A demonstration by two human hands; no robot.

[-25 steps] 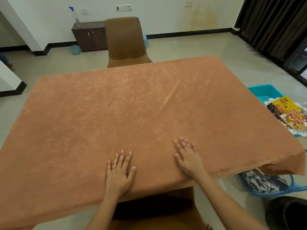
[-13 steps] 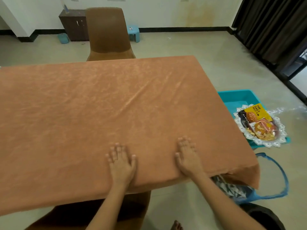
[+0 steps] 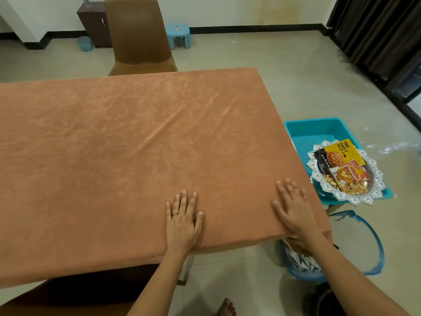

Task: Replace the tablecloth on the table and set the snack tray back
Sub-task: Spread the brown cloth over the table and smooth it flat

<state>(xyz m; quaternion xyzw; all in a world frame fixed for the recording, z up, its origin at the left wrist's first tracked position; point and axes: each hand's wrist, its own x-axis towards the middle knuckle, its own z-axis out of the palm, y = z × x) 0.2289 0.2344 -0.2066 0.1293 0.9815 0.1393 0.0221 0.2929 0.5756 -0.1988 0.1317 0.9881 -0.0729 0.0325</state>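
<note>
The brown tablecloth [image 3: 127, 142] covers the whole counter [image 3: 185, 267], with shallow creases across its middle. The left hand [image 3: 182, 222] and right hand [image 3: 293, 213] lie flat on it by the near edge, fingers [image 3: 183, 197] straight and gripping nothing. The snack tray [image 3: 373, 192], loaded with packets, rests on a blue tub [image 3: 319, 131] beside the counter's right side. Cloth replacement appears essentially complete, while final smoothing and returning the tray are not yet done.
</note>
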